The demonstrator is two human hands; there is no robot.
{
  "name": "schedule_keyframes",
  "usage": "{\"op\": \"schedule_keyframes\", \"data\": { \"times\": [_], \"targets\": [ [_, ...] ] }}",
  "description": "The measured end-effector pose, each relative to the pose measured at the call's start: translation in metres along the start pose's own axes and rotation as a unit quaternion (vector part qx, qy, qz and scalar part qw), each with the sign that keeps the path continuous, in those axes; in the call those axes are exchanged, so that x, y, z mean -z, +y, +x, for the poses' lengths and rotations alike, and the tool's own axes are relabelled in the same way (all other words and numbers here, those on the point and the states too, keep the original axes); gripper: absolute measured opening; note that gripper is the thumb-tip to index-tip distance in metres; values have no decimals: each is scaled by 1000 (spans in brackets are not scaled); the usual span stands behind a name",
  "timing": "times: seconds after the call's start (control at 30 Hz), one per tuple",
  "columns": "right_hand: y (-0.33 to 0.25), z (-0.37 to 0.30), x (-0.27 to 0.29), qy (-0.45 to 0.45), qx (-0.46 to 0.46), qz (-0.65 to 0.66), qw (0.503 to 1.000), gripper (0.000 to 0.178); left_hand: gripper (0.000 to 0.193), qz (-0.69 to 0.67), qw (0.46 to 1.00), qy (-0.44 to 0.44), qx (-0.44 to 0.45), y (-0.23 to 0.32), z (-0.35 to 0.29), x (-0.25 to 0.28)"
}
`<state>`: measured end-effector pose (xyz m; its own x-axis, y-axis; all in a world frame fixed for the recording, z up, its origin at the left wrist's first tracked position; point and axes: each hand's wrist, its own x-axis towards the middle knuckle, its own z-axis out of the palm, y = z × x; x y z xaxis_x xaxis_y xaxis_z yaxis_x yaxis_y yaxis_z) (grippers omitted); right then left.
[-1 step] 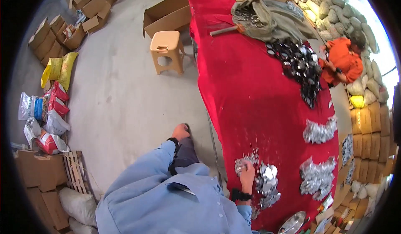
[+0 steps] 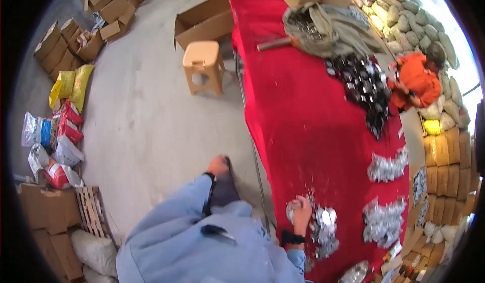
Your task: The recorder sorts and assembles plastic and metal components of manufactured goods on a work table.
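Small silvery pieces (image 2: 291, 212): in the head view, gathered on the red-covered worktop (image 2: 313, 126), near its left edge, right under the fingers of the right hand (image 2: 302, 213). Right grip bent down over the pile; cannot tell whether pinching anything. Left hand (image 2: 219, 166) well apart from the worktop, over the dark trouser leg (image 2: 223, 189); cannot tell the state of its grip. Just right of the right hand, a loose heap of flat silvery discs (image 2: 326, 220), some overlapping; farther right, an upper shiny bundle (image 2: 388, 167) and a lower shiny bundle (image 2: 385, 222), seemingly in clear plastic. Toward the far end, a black-and-silver heap (image 2: 366, 83) beside a drab sack (image 2: 348, 33), with a co-worker in orange (image 2: 417, 83) across the worktop. For good handling, best to hold the right wrist low and fingertips close to the cloth, picking from the pile's outer rim rather than digging into the middle. Probably small and slippery, so better pinched lightly than pressed flat. Worth holding the right forearm clear of the discs, with so little room between, to avoid sweeping both together. Perhaps useful, too, to steady the pile with the left hand.
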<state>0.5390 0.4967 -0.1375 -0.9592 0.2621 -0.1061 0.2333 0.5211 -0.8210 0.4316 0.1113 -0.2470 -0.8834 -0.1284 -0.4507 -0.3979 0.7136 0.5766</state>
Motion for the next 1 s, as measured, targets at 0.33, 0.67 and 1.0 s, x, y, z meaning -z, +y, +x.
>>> {"op": "schedule_keyframes", "data": {
  "times": [0.33,0.67,1.0],
  "targets": [
    [-16,140,-108,105,-105,-450,881,59,14,-207,957,70,193,-153,31,157],
    [-44,188,-104,-98,-296,-601,736,39,15,-378,855,44,353,-236,156,249],
    [-295,411,-368,-11,-142,68,987,18,17,-365,924,97,64,-167,430,460]
  ]
}}
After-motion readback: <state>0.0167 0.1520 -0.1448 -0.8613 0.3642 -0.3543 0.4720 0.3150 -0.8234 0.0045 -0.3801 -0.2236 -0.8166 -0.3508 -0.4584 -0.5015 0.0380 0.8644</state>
